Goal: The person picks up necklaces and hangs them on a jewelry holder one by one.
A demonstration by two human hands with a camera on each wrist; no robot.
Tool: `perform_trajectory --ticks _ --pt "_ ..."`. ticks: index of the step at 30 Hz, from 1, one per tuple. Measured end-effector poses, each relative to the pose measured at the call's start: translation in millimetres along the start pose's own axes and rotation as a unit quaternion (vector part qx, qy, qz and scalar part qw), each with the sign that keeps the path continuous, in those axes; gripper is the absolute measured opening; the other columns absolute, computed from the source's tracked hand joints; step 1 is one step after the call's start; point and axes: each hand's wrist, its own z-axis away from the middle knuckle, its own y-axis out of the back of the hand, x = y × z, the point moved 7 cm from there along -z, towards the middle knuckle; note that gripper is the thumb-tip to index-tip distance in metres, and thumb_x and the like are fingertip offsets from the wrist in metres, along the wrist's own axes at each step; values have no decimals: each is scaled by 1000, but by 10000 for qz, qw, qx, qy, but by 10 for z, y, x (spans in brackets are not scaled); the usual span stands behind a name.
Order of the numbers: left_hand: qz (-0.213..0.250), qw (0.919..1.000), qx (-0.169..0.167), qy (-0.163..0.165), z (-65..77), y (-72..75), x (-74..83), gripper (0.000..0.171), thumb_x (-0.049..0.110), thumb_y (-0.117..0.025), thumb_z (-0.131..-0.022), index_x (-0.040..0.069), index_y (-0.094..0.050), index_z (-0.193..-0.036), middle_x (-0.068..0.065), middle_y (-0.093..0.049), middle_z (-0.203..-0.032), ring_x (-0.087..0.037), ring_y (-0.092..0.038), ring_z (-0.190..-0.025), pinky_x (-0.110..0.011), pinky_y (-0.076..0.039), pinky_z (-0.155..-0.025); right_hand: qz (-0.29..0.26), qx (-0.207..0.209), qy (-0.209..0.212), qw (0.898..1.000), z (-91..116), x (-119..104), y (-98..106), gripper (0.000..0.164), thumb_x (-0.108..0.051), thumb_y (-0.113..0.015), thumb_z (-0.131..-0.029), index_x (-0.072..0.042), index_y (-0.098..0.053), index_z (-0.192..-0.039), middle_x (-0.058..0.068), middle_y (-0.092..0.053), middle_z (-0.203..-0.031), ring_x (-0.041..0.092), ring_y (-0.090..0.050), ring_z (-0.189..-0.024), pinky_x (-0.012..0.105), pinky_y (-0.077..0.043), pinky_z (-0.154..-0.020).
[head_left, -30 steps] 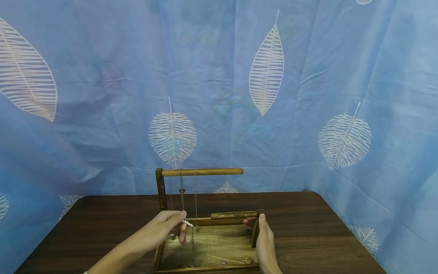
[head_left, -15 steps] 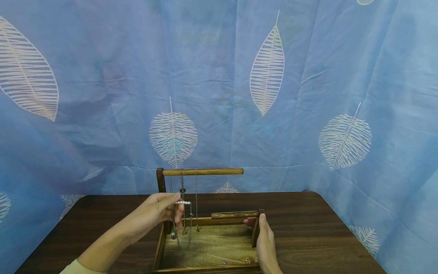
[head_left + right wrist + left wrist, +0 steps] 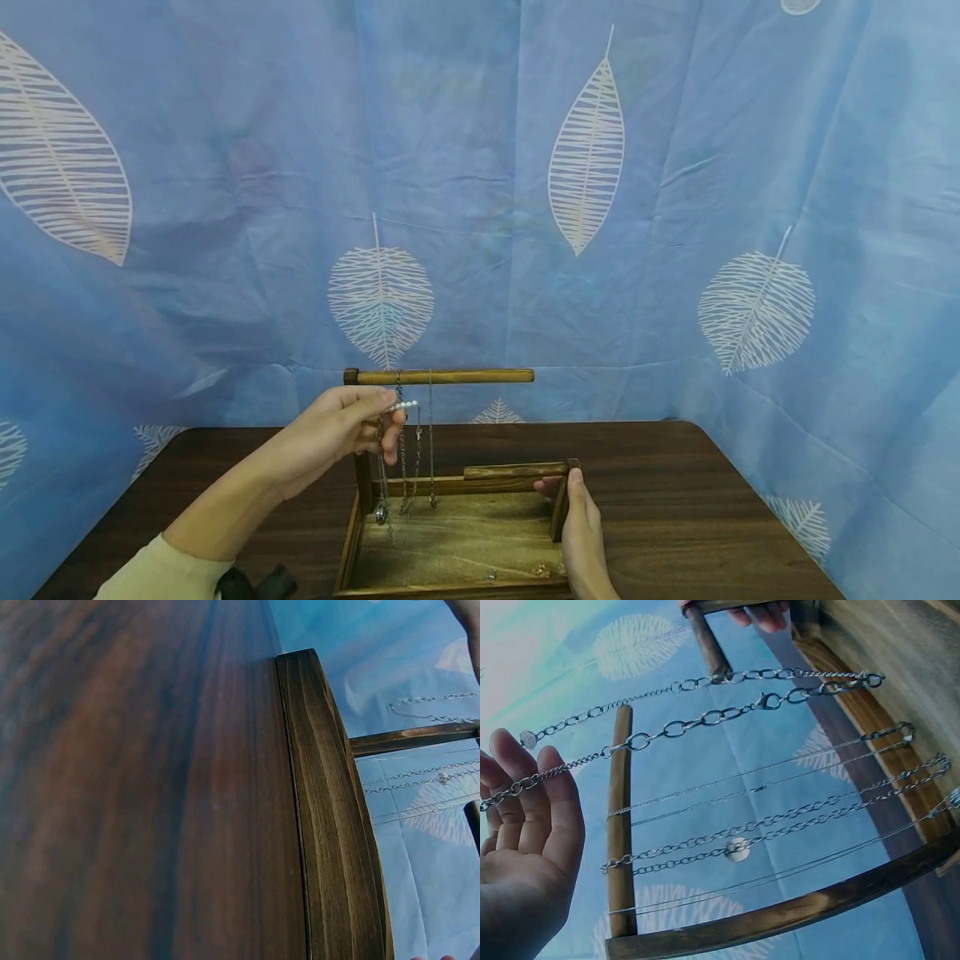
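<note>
My left hand pinches a silver chain necklace with a short row of white beads, just below the upper bar of a wooden jewelry stand. In the left wrist view, the doubled chain runs out from the fingers, with a lobster clasp near its far end. Behind it, several thinner necklaces hang over the bar. My right hand grips the stand's short right post, thumb in front and fingers behind.
The stand's shallow tray sits on a dark wooden table; small earrings lie along its front. A short lower bar juts left from the right post. A blue leaf-patterned curtain hangs behind. Something black shows beside the left sleeve.
My left hand has risen from over the tray to near the upper bar, shifting slightly left and lifting the beaded necklace. My right hand has stayed on the post.
</note>
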Motion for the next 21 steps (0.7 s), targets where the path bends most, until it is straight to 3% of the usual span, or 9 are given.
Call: perform_trajectory --ticks 8,21 --pt "45 9999 98 -25 -58 72 57 38 37 -49 -108 0 -59 -105 -8 -59 -85 -26 -64 -83 -44 -53 -91 36 27 19 10000 1 -9 -3 75 -56 -17 -108 5 -57 -123 20 -61 -120 40 -52 -122 59 -39 -102" --pt "-33 9996 282 61 -104 198 -16 39 37 -49 -108 0 -60 -106 -9 -58 -92 -20 -61 -80 -43 -54 -91 19 36 27 10000 0 -15 -9 75 -56 -17 -108 6 -55 -123 19 -62 -119 40 -52 -121 58 -39 -100"
